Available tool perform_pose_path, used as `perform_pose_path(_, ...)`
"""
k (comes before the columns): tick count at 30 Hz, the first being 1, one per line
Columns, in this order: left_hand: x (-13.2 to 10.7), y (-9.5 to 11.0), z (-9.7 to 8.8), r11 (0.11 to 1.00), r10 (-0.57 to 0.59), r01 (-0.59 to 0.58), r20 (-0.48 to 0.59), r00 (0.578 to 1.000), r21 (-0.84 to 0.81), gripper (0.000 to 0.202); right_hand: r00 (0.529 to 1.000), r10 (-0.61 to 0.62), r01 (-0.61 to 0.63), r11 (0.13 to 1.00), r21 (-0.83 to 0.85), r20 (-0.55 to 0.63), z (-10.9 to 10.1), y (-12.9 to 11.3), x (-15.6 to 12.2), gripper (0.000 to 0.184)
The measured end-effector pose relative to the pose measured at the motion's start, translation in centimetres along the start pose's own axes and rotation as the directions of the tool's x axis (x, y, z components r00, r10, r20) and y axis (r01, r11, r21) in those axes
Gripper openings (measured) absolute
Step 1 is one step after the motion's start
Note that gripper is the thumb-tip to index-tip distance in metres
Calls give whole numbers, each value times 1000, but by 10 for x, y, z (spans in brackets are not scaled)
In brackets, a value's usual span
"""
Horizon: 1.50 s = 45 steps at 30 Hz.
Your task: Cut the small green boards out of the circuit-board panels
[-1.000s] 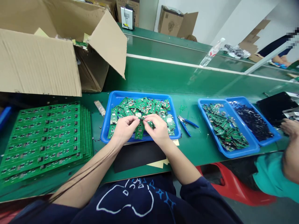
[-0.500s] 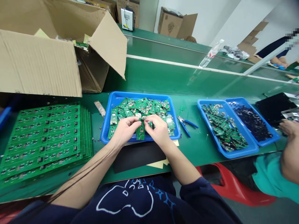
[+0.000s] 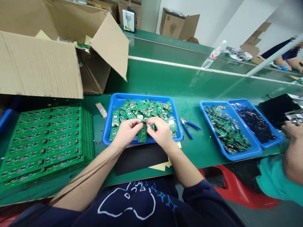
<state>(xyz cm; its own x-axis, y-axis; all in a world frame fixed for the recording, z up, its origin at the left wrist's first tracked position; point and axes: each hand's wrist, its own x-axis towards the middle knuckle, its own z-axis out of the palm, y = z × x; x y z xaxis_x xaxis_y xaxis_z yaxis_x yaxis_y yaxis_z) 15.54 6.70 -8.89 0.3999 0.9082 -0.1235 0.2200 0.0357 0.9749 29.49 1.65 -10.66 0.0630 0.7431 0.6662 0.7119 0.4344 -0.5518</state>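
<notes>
Green circuit board pinched between fingers of left hand and right hand, long axis held fore-aft, above blue plastic tray.

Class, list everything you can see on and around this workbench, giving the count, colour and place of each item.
circuit-board panels: one stack, green, left of bench
cardboard box: one, brown, open, behind the panels
centre tray: one, blue, middle of bench
loose circuit boards: many, green, in the centre tray
pliers: one pair, blue handles, right of the centre tray
right trays: two, blue, right of bench
plastic bottle: one, clear, far back
stool: one, red, floor at right
co-worker's hand: one, far right
small circuit board: one, green, held above the centre tray
left hand: pinching the small circuit board
right hand: pinching the small circuit board
</notes>
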Motion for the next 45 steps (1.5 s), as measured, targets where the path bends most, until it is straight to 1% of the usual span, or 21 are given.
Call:
perform_pose_path(7,1,-3,0,1000,-14,14,3,1000,8,21,1000,-28,28,999,-23,8,0,1,0,11)
perform_pose_path(11,1,-1,0,1000,17,-17,1,1000,12,21,999,-39,39,999,-32,2,0,2,0,11)
perform_pose_path(14,1,-2,0,998,39,-41,21,999,54,22,999,-38,39,999,-32,17,-1,2,0,12)
perform_pose_path(16,1,-4,-1,996,58,-60,20,998,69,23,999,-16,16,1000,-10,31,-2,1,1,12)
perform_pose_path(19,2,-5,-2,995,95,-94,-6,995,40,22,997,48,-51,997,65,54,-8,1,3,12)
perform_pose_path(22,1,-3,-4,993,115,-115,1,993,34,21,993,84,-95,987,131,84,-13,2,4,17)
perform_pose_path(24,0,-1,-5,991,118,-119,25,993,64,22,994,68,-80,987,141,86,-16,4,5,19)
perform_pose_path(26,-1,1,-5,982,140,-149,81,987,115,24,996,44,-54,991,122,83,-16,5,4,21)
perform_pose_path(28,-2,3,-5,962,174,-202,158,972,183,24,995,26,-32,997,66,93,-15,6,3,22)
perform_pose_path(30,-3,4,-4,937,202,-250,207,957,243,23,996,-6,6,1000,-5,91,-14,7,3,25)
perform_pose_path(32,-3,5,-4,926,217,-267,201,955,266,23,998,-38,41,997,-66,45,-14,6,3,30)
perform_pose_path(33,-2,4,-5,930,223,-264,178,958,257,23,999,-40,40,995,-95,-7,-16,6,4,31)
perform_pose_path(35,-1,3,-6,948,213,-228,89,973,223,23,985,-28,3,989,-147,-170,-21,5,6,33)
perform_pose_path(36,0,2,-7,959,201,-203,29,979,200,24,965,-31,-11,987,-160,-259,-24,5,7,33)
perform_pose_path(37,1,0,-7,968,187,-179,-29,982,177,25,943,-44,-8,988,-156,-329,-26,4,8,31)
perform_pose_path(38,2,-2,-8,975,173,-159,-75,982,156,27,929,-57,8,991,-135,-364,-27,3,8,28)
perform_pose_path(39,3,-3,-8,979,163,-148,-104,981,142,29,933,-67,33,994,-101,-354,-28,1,7,24)
perform_pose_path(41,4,-6,-8,980,166,-151,-111,980,127,30,973,-65,62,998,-17,-223,-24,-3,6,17)
perform_pose_path(43,4,-7,-7,978,181,-170,-89,980,120,31,997,-32,35,999,42,-68,-18,-7,3,14)
perform_pose_path(44,3,-7,-7,977,189,-180,-77,979,114,31,1000,-9,10,998,58,-22,-15,-8,3,15)
perform_pose_path(45,2,-6,-6,976,196,-188,-65,978,106,30,1000,20,-19,997,70,-7,-12,-9,2,16)
